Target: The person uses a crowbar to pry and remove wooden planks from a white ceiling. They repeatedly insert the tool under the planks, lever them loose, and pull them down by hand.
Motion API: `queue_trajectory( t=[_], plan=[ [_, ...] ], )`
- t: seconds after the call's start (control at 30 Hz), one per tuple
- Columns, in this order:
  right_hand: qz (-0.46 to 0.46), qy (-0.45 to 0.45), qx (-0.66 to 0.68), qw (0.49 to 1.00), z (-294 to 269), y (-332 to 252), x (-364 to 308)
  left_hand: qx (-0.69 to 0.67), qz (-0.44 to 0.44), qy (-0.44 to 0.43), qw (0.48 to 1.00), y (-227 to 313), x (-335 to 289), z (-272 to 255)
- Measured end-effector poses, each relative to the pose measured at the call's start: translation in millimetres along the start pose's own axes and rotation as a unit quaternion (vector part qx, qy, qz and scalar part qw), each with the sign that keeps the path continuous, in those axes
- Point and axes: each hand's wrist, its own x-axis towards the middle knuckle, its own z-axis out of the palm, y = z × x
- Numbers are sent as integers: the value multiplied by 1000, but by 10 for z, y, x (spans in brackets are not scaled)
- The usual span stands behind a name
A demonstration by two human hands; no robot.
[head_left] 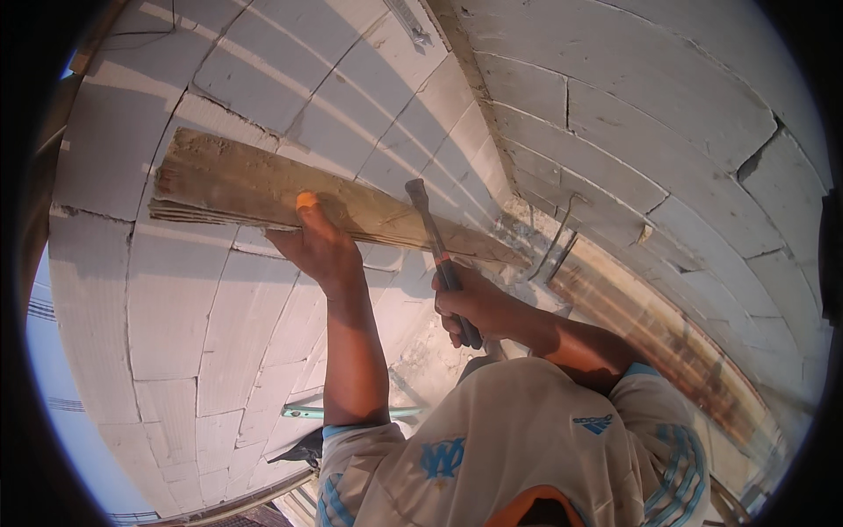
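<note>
A long, worn wooden plank [237, 171] slants across the pale block wall, its layered edge turned toward me. My left hand [325, 250] is closed on the plank's lower edge, with something orange over one fingertip lying on its face. My right hand [479, 303] is wrapped round the dark handle of a hammer [436, 237], just right of my left hand. The hammer points upward, its metal head in front of the plank. A reddish band circles the tool below its metal shaft. The plank's far end reaches down toward the corner of the walls.
Block walls [615, 149] meet in a corner ahead. Bent metal rods [562, 233] stick up near it. Long boards [650, 325] run along the right wall. A green bar-shaped tool [303, 411] lies beyond my left forearm, near a black piece of material [303, 450].
</note>
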Motion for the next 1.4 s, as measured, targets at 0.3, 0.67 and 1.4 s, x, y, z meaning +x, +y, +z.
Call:
queue_trajectory(
  t=[0.3,0.67,1.4],
  plan=[
    [-114,162,97,975,90,-55,46,-153,-72,40,985,9,48,1],
    [-59,127,12,990,39,48,151,-142,-33,38,989,-11,64,80],
    [-29,91,-54,994,-477,423,-392,-54,97,78,991,9,610,-63]
  ],
)
